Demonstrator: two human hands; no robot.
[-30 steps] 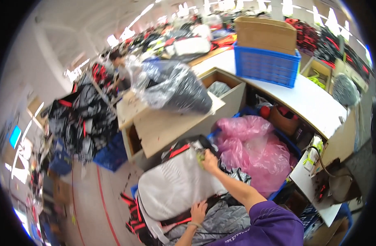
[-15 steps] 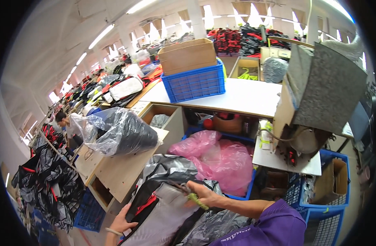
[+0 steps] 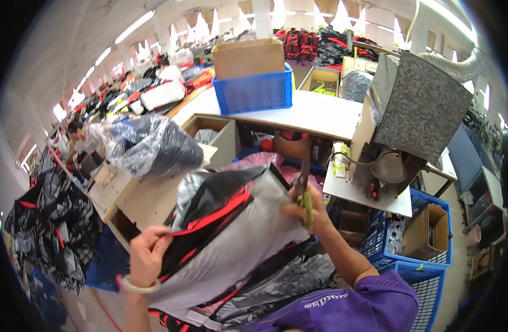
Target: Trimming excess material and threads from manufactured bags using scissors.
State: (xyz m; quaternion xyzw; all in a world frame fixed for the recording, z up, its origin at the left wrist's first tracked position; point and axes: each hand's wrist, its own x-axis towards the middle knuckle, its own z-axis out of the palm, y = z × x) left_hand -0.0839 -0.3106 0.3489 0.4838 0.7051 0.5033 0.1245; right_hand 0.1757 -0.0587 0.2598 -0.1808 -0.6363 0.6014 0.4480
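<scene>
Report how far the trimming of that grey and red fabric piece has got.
Done: cannot tell; no finished cut shows. In hand: the left hand grips the grey and red fabric piece at its lower edge, while the right hand holds green-handled scissors at its upper right edge. Left: more dark pieces lie underneath.

Bag (image 3: 232, 232) fills space before me, between my left hand (image 3: 149, 257) and right hand (image 3: 312, 213). Machine stand (image 3: 364, 188) crowds right; wooden bench (image 3: 149, 202) blocks left. Open passage over white table (image 3: 315, 113).
</scene>
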